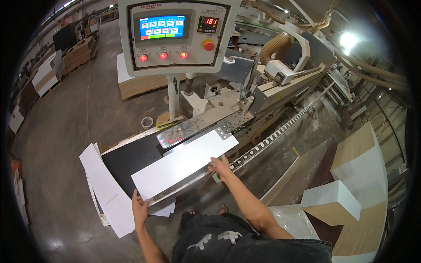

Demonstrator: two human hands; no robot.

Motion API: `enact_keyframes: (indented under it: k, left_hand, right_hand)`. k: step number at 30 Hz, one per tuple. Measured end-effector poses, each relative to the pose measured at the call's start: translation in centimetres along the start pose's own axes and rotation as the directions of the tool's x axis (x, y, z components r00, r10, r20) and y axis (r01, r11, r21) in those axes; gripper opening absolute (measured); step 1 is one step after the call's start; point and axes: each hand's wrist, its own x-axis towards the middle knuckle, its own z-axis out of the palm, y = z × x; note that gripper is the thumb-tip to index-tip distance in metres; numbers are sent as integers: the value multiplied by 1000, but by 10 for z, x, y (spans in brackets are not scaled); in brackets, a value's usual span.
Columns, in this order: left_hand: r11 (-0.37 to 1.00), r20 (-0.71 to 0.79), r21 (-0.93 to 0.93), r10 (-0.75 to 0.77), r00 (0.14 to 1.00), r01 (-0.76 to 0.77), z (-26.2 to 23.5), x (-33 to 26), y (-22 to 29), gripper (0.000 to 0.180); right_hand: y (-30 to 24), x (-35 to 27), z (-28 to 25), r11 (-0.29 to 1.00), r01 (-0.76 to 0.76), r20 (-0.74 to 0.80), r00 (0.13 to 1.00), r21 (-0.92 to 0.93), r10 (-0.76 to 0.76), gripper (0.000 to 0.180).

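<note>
A long white rectangular panel [182, 164] lies slanted across the infeed end of a machine, its far right end at the metal guide plate [226, 126] with holes. My left hand [139, 205] grips the panel's near left corner, thumb and fingers at the edge. Further right along the same near edge, my right hand [220, 166] holds the panel with its fingers curled against the side. Beneath the panel, the black table surface [125, 164] shows on the left. The undersides of both grips are hidden.
A control box [175, 39] with a lit screen and red buttons stands above the machine. White sheets [107, 193] lie at the table's left end. A toothed conveyor track [272, 139] runs off to the far right. Stacked white panels [331, 199] stand at my right.
</note>
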Motion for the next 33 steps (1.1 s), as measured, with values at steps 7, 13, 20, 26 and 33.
enact_keyframes:
  k: [7,13,20,26,33]
  left_hand:
    - [948,-102,319,40,994,-6,19,15,19,76]
    - [941,-157,336,5,988,49,37,19,38,63]
    - [861,-127,504,146,981,-63,83,20,33,62]
    - [779,-25,611,193,981,-138,158,32,59,59]
    - [579,103,738,412,905,-347,233,58,74,61]
  right_hand:
    - [12,39,-9,665,187,-15,958,-723,-287,106]
    - [22,47,-26,537,481,196,843,-693,-502,106]
    - [-11,60,-62,594,490,183,846,-638,-501,100]
    - [-54,101,-121,595,518,144,815,-615,-561,92]
    - [-82,150,-174,636,435,35,841,-638,-540,91]
